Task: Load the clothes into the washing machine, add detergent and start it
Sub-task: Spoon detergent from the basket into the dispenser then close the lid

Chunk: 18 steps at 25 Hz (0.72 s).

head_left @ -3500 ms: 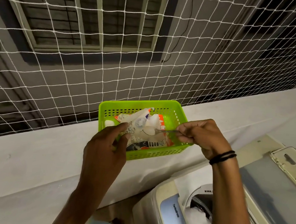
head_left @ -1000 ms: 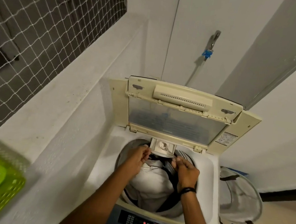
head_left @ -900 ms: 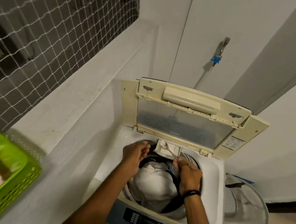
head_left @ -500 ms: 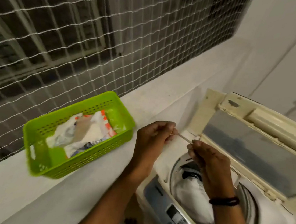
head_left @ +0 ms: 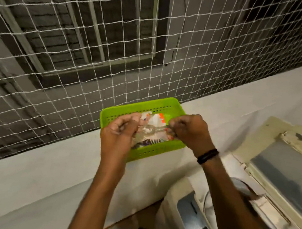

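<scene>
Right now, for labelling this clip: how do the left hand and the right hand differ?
The right hand wears a black wristband; the left hand has a bare wrist. The right hand pinches the clear spoon by its handle; the left hand seems to grip the detergent packet, though blur makes that unsure. Both hover over the green basket, curled round something.

The left forearm [head_left: 101, 193] and right forearm [head_left: 230, 206] are raised from the lower edge and drawn close together, so that the hands are held level and just apart. The left hand [head_left: 120, 131] is seen from its back, its fingers [head_left: 124, 128] curled inward (what they close on is too blurred to tell). The right hand [head_left: 189, 131] is fisted, its thumb and fingers pinched on the thin handle of a small shiny spoon [head_left: 149, 129]. A black band [head_left: 207, 156] is worn on the right wrist.
</scene>
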Tool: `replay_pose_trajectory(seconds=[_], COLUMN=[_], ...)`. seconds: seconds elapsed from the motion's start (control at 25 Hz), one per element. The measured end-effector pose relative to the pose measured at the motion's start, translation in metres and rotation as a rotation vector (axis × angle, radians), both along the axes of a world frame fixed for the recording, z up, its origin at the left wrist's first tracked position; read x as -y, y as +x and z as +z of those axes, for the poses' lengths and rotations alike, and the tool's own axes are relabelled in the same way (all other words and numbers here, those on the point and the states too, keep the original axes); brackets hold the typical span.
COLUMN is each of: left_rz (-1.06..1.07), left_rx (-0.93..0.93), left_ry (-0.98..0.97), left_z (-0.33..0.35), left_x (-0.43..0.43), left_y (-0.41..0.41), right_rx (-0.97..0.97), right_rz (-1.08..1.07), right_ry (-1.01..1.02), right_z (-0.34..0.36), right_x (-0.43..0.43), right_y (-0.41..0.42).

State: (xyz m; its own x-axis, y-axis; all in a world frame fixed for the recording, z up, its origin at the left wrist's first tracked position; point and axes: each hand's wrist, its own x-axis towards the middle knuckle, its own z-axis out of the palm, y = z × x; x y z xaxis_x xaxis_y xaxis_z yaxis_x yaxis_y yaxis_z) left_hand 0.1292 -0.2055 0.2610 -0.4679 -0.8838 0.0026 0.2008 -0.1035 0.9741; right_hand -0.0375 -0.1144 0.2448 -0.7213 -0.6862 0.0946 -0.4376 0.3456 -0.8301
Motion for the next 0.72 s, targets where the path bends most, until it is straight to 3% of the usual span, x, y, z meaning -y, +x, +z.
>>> replay_pose_trajectory(seconds=[0.08,0.32,0.72], left_rz=[0.028,-0.013,-0.101], left_rx=[0.0,0.026,0.015], left_ry=[0.015,-0.063,-0.155], left_z=[-0.002,-0.008,-0.012], left_x=[0.008,0.012,-0.005], left_y=[0.006,0.005,-0.021], right_rx=[-0.193,-0.215,-0.251], right_rz=[0.001,-0.15,-0.238], right_ry=[0.234,0.475,0.143], right_z=[-0.005,-0.01,0.008], right_x=[0.027,0.05,-0.012], right_y=[-0.002,-0.002,0.009])
